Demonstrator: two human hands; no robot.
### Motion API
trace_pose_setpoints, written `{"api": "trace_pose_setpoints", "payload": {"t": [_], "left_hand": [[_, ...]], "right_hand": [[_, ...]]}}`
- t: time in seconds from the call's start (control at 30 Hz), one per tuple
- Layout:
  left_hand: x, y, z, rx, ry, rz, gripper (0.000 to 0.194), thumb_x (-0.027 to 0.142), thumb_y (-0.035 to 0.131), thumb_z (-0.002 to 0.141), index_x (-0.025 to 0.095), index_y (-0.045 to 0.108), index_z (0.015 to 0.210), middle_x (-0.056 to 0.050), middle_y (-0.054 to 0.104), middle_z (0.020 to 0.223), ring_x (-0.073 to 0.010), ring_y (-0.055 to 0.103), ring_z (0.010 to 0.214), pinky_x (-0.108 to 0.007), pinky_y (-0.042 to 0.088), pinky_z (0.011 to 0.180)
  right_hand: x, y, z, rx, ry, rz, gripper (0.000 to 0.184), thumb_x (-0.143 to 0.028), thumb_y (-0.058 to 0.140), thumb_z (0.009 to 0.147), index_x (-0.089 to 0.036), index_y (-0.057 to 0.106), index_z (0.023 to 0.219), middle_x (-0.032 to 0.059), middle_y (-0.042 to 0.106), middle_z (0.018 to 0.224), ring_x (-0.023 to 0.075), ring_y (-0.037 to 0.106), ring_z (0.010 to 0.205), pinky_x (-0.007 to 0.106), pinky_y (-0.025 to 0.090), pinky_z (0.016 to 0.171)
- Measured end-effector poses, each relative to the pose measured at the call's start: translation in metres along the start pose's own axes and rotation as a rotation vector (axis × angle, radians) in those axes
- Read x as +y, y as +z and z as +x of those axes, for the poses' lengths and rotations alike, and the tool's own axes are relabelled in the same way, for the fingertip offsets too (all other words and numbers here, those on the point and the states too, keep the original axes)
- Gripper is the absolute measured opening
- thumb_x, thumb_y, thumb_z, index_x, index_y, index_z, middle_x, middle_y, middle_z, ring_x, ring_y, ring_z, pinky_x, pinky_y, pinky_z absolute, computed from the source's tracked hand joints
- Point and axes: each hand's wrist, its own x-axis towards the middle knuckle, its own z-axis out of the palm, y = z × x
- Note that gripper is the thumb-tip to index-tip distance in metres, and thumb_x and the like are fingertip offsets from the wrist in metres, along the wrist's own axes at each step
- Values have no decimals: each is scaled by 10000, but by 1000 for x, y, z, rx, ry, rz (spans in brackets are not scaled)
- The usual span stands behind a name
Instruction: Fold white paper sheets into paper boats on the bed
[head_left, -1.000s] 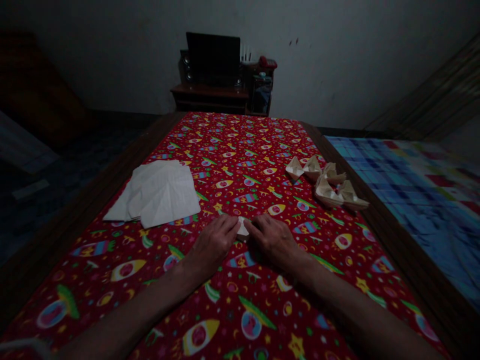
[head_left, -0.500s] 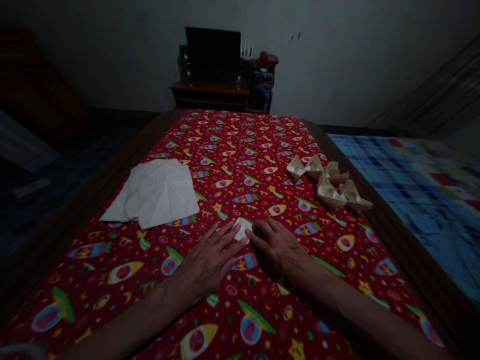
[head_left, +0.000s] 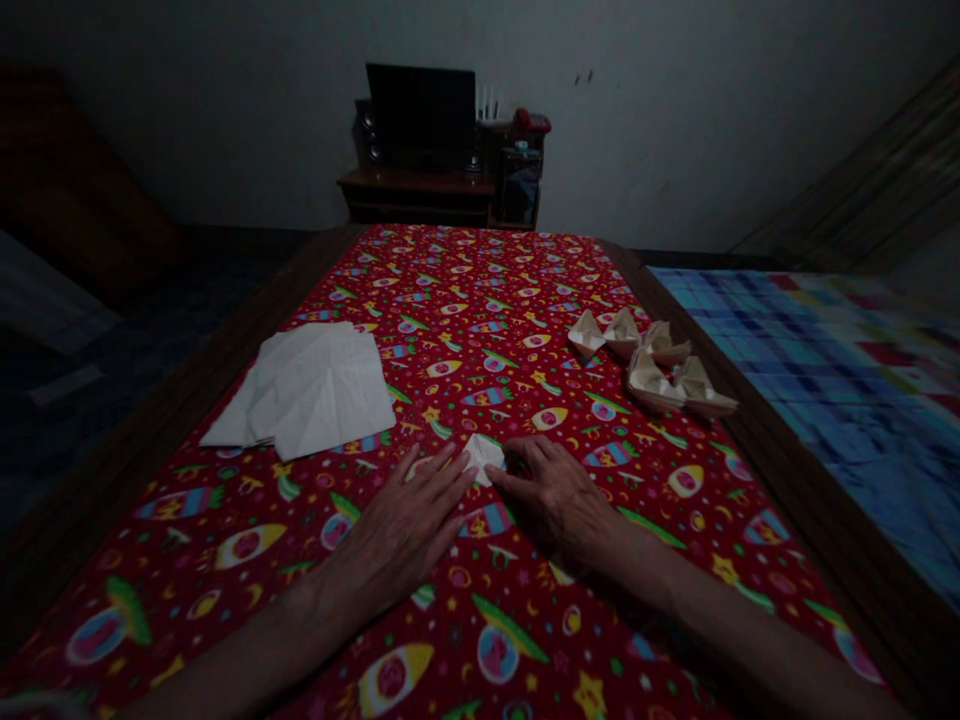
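A small folded piece of white paper point(head_left: 482, 455) lies on the red patterned cloth point(head_left: 480, 330) between my two hands. My left hand point(head_left: 411, 515) is spread flat, its fingertips at the paper's left edge. From the other side, my right hand point(head_left: 559, 490) has its thumb on the paper's lower right part and its fingers curled by the right corner, which they partly hide. To the left is a fanned stack of creased white paper sheets point(head_left: 322, 390). Several folded paper boat-like shapes point(head_left: 655, 380) sit together at the right.
The cloth covers a long table with dark wooden edges point(head_left: 675, 335). Beyond its far end stand a black screen point(head_left: 421, 115), speakers and a red telephone point(head_left: 531, 122) on a cabinet. Right of the table is a blue checked cloth surface point(head_left: 757, 370).
My left hand has drawn slightly back to the left, off the paper's middle, uncovering more of it. The right thumb stays on the paper. The camera view has shifted a little.
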Motion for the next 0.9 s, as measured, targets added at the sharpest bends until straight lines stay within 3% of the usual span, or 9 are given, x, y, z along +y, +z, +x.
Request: {"api": "trace_pose_setpoints", "payload": {"t": [0.33, 0.63, 0.77, 0.9], "left_hand": [[-14, 11, 24, 57, -32, 1, 440, 241, 412, 924, 140, 398, 1352, -102, 424, 1415, -231, 336, 1337, -474, 278, 1091], [-6, 1, -2, -20, -12, -26, 401, 207, 398, 931, 194, 426, 1332, -95, 366, 1452, -242, 325, 1340, -487, 306, 1075], [-8, 3, -7, 20, 7, -80, 379, 186, 413, 922, 234, 466, 1294, -81, 386, 1439, -248, 347, 1324, -500, 331, 1060], [-18, 4, 5, 126, -3, -239, 307, 161, 437, 913, 207, 539, 1200, -86, 536, 1280, -216, 478, 1194, -421, 425, 1000]], "right_hand": [[-1, -1, 28, -97, 87, -150, 373, -127, 456, 879, -214, 502, 1239, 79, 529, 912, 190, 428, 774, 282, 366, 609], [-3, -3, 5, -80, 20, -61, 423, -131, 522, 844, -209, 499, 1260, 118, 506, 1077, 220, 425, 916, 337, 423, 734], [-2, 0, 2, -54, -7, -1, 408, -135, 530, 849, -220, 509, 1248, 112, 504, 1094, 219, 424, 936, 350, 429, 760], [0, 0, 7, 5, 36, 66, 285, -151, 515, 862, -223, 603, 1123, 99, 524, 983, 200, 449, 853, 311, 419, 688]]}}
